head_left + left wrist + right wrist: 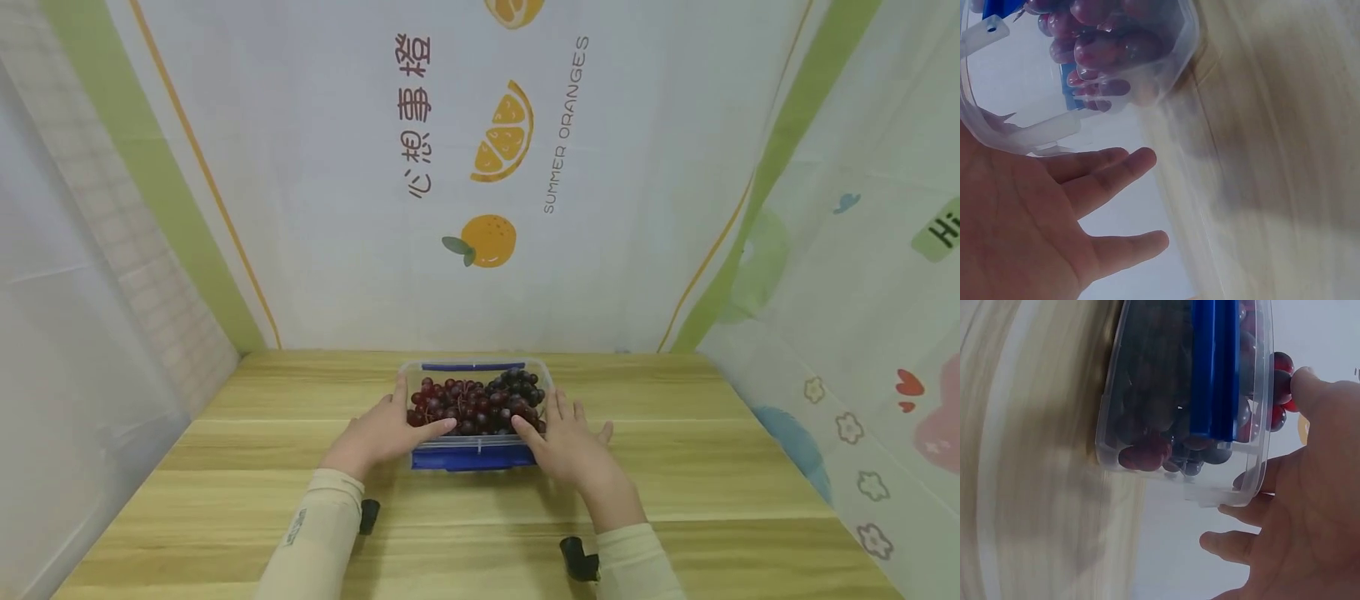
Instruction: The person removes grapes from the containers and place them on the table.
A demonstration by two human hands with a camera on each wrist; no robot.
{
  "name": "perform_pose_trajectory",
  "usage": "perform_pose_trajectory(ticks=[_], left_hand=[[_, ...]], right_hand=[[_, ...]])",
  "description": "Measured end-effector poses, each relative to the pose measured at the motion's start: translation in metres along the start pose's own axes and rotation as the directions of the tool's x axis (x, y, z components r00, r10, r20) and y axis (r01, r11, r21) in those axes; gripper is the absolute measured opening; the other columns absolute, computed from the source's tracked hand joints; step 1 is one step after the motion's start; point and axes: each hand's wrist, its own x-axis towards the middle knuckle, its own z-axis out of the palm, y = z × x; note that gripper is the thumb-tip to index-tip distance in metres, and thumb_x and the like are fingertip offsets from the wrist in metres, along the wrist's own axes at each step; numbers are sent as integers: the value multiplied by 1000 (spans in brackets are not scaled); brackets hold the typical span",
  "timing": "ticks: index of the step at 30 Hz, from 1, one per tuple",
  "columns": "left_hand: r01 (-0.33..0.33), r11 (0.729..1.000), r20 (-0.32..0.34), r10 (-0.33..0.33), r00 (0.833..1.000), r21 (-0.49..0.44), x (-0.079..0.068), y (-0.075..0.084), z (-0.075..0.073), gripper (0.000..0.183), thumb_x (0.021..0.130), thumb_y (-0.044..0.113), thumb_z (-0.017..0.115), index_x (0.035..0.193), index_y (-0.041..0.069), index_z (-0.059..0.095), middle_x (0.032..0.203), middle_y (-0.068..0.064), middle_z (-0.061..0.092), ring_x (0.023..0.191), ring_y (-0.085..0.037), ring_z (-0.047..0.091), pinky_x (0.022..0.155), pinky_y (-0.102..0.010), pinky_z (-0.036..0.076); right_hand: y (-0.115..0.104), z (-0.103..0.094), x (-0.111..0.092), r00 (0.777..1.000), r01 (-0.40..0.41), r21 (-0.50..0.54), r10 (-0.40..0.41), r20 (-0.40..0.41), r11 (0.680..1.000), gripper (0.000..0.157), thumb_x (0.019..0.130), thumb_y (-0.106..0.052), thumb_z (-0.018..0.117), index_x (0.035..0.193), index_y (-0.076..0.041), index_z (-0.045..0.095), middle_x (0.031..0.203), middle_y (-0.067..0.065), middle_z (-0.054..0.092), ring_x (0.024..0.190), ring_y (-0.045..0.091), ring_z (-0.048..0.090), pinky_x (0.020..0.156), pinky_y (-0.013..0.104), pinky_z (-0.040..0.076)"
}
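Note:
A clear plastic container (477,442) with blue latches holds dark red grapes (450,398) on its left and blackish ones on its right. My left hand (380,433) rests at its left side, thumb reaching over the front rim to the grapes, index finger along the side rim. In the left wrist view, its other fingers (1110,181) stretch out, spread, beside the container wall. My right hand (570,446) lies against the right side with fingers extended. Its thumb (1307,394) touches the grapes above the rim in the right wrist view.
The container stands toward the back of a wood-grain table (300,467). Behind it hangs a white curtain (337,275) printed with oranges; similar sheets close off both sides. Black pieces (579,558) show beside the cream sleeves (318,525).

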Motion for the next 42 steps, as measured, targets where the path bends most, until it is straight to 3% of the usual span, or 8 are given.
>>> perform_pose_trajectory(ticks=[6, 10, 13, 22, 29, 35, 42], left_hand=[[28, 999, -2, -28, 1000, 34, 1, -1, 1, 143, 79, 99, 50, 170, 8, -12, 166, -31, 39, 149, -51, 48, 117, -86, 21], [24, 999, -11, -24, 1000, 45, -1, -2, 3, 143, 79, 100, 49, 170, 8, -13, 166, -30, 39, 149, -51, 47, 116, -89, 16], [25, 999, -21, -24, 1000, 47, -2, -3, 3, 141, 80, 99, 48, 170, 9, -12, 168, -30, 36, 150, -51, 46, 117, -88, 19], [7, 999, -29, -6, 1000, 32, -5, -3, 1, 141, 81, 98, 49, 170, 8, -12, 171, -30, 29, 145, -52, 52, 112, -70, 47], [19, 999, -21, -18, 1000, 40, -5, -5, 4, 139, 82, 98, 49, 169, 11, -16, 171, -30, 30, 147, -51, 49, 114, -72, 44], [21, 999, -20, -20, 1000, 41, -2, -4, 4, 140, 81, 99, 48, 169, 13, -17, 170, -29, 34, 147, -50, 51, 113, -71, 46], [8, 1000, -27, -9, 1000, -4, -1, -3, 3, 138, 81, 98, 50, 170, 15, -16, 172, -27, 30, 149, -51, 47, 116, -68, 44]], right_hand=[[1, -1, 3, 1000, 27, -33, -27, -7, 999, 99, 107, -73, 35, 169, 2, 17, 177, 22, 18, 163, 48, 21, 121, 86, 1], [3, -3, 5, 998, 53, -65, -54, -27, 996, 99, 106, -72, 38, 166, 6, 25, 174, 26, 27, 158, 48, 34, 123, 83, 9], [5, -3, 5, 997, 69, -96, -72, -22, 993, 99, 106, -72, 39, 166, 6, 25, 173, 27, 28, 156, 48, 38, 124, 82, 11], [5, 0, 5, 995, 91, -163, -97, -32, 982, 101, 105, -73, 38, 164, 8, 29, 171, 29, 30, 152, 49, 44, 124, 81, 14], [2, -4, 10, 992, 129, -226, -130, 10, 966, 104, 103, -76, 41, 162, 10, 32, 167, 32, 37, 153, 50, 42, 123, 83, 13], [0, -11, 17, 980, 195, -321, -196, 30, 927, 99, 102, -75, 45, 163, 3, 37, 163, 31, 44, 153, 49, 42, 121, 83, 20], [-2, -22, 20, 969, 244, -374, -233, 77, 895, 95, 102, -74, 47, 166, -5, 36, 171, 24, 35, 158, 44, 37, 122, 81, 23]])
